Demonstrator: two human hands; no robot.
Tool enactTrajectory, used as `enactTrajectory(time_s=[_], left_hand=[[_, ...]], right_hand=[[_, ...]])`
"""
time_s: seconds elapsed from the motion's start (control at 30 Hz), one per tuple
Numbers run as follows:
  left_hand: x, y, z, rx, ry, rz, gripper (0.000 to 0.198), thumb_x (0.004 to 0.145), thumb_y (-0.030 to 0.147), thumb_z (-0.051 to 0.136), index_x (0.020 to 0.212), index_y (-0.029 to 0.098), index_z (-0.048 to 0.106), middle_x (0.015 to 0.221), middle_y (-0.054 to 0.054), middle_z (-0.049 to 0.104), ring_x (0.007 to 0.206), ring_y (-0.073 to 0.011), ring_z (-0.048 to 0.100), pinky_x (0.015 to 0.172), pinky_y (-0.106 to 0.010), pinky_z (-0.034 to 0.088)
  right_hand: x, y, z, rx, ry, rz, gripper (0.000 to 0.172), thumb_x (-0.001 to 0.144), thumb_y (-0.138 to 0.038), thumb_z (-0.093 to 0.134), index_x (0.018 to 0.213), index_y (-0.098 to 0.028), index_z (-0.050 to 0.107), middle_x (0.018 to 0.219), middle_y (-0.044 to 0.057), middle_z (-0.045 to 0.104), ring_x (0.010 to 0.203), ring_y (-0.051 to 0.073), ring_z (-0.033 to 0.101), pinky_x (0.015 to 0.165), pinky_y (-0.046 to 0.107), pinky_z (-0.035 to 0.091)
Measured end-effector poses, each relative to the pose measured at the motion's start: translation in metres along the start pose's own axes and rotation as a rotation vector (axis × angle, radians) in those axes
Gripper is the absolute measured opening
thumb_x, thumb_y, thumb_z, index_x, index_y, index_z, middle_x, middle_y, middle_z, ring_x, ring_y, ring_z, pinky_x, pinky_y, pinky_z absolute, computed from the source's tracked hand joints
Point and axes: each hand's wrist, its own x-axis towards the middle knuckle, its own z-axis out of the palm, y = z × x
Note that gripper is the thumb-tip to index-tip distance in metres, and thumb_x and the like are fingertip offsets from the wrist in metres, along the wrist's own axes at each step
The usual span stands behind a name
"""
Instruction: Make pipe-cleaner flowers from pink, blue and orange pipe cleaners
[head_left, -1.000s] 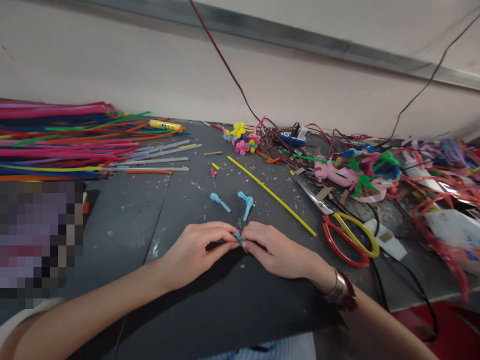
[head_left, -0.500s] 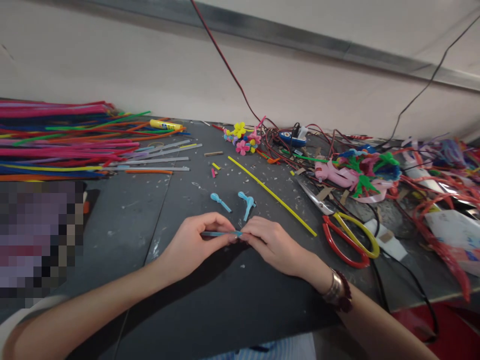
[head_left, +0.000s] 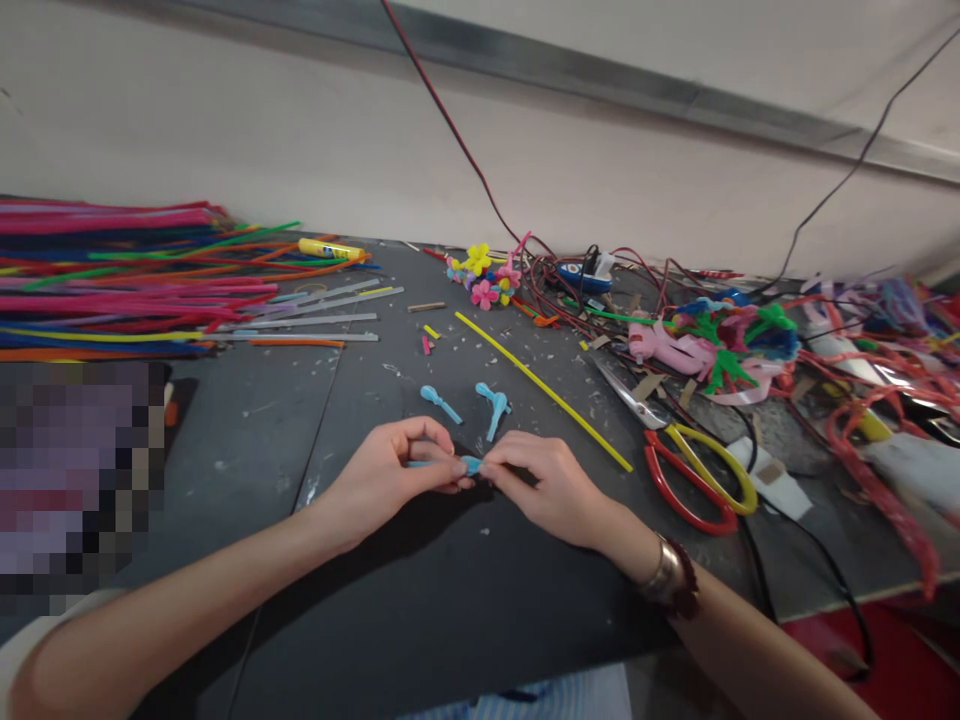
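Between my two hands is a light blue pipe cleaner, pinched at both sides. My left hand closes thumb and fingers on its left part, with a straight length lying along the fingers. My right hand grips its right end between thumb and fingertips. Just beyond my hands lie a light blue looped piece with a short stem and a joined pair of similar light blue pieces. Behind my right hand, a straight yellow pipe cleaner lies slantwise on the dark table.
Scissors with red and yellow handles lie right of my right hand. Bundled coloured pipe cleaners and a yellow glue stick are at the back left. Small flowers, a pink glue gun and tangled cords stand farther back and right.
A wider bit of the light blue pipe cleaner now shows between my fingertips. My left fingers have shifted slightly, with the index finger raised and curled. The things on the table stay put.
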Motion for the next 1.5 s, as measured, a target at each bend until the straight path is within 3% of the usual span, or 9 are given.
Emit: enactTrajectory(time_s=[0.13,0.33,0.53,0.77,0.97,1.2,1.37,1.5], left_hand=[[0.0,0.001,0.0,-0.023,0.009,0.009,0.019,0.068,0.017,0.069,0.07,0.015,0.051,0.061,0.0,0.069,0.064,-0.0102,0.065,0.062,-0.016,0.05],[0.002,0.0,-0.003,-0.205,-0.045,-0.058,0.009,0.075,0.018,0.063,0.082,0.015,0.058,0.073,-0.003,0.071,0.071,-0.0108,0.066,0.07,-0.02,0.051],[0.003,0.001,-0.007,-0.298,-0.136,-0.176,0.014,0.073,0.013,0.064,0.087,0.016,0.063,0.084,-0.004,0.071,0.083,-0.0125,0.065,0.078,-0.021,0.049],[0.002,0.003,-0.007,-0.147,-0.19,-0.186,0.023,0.064,0.013,0.071,0.086,0.018,0.066,0.081,-0.003,0.072,0.08,-0.0142,0.066,0.077,-0.023,0.048],[0.002,0.001,-0.006,0.09,-0.13,-0.006,0.015,0.064,0.019,0.072,0.078,0.017,0.068,0.07,0.0,0.07,0.067,-0.0102,0.063,0.067,-0.019,0.047],[0.002,0.002,-0.005,0.212,-0.023,0.084,0.015,0.062,0.025,0.073,0.074,0.016,0.069,0.065,0.0,0.066,0.063,-0.0113,0.058,0.06,-0.02,0.045],[0.002,0.005,-0.004,0.21,0.003,0.083,0.01,0.064,0.025,0.07,0.071,0.017,0.068,0.063,0.001,0.066,0.06,-0.0108,0.058,0.06,-0.02,0.045],[0.002,0.006,-0.004,0.207,0.027,0.072,0.009,0.064,0.024,0.07,0.07,0.016,0.067,0.06,0.001,0.065,0.057,-0.0109,0.058,0.058,-0.021,0.045]], right_hand=[[-0.002,0.006,0.003,-0.093,0.129,-0.142,0.016,0.083,-0.022,0.053,0.096,-0.016,0.061,0.085,0.006,0.065,0.08,0.016,0.057,0.073,0.03,0.047],[-0.003,0.013,0.003,-0.164,0.185,-0.276,0.019,0.085,-0.013,0.048,0.097,-0.015,0.062,0.086,0.007,0.066,0.078,0.016,0.057,0.071,0.031,0.049],[-0.002,0.01,0.0,-0.052,0.197,-0.171,0.019,0.085,-0.013,0.047,0.094,-0.015,0.064,0.084,0.006,0.067,0.079,0.016,0.057,0.073,0.031,0.049],[-0.001,0.003,-0.001,0.08,0.148,-0.085,0.019,0.085,-0.015,0.047,0.086,-0.017,0.066,0.078,0.005,0.067,0.073,0.014,0.057,0.07,0.028,0.047],[-0.002,-0.005,0.003,0.164,0.09,0.048,0.019,0.085,-0.019,0.049,0.079,-0.015,0.066,0.068,0.003,0.063,0.065,0.011,0.056,0.064,0.022,0.043],[-0.001,-0.01,0.006,0.204,0.023,0.153,0.022,0.086,-0.021,0.047,0.073,-0.015,0.064,0.064,0.001,0.059,0.058,0.009,0.052,0.055,0.019,0.038],[0.0,-0.012,0.004,0.166,-0.015,0.134,0.023,0.087,-0.02,0.044,0.073,-0.015,0.062,0.062,0.001,0.057,0.056,0.009,0.05,0.054,0.02,0.038],[-0.003,-0.01,0.007,0.05,0.045,0.069,0.014,0.08,-0.026,0.055,0.076,-0.016,0.063,0.065,0.003,0.06,0.061,0.012,0.053,0.058,0.023,0.041]])
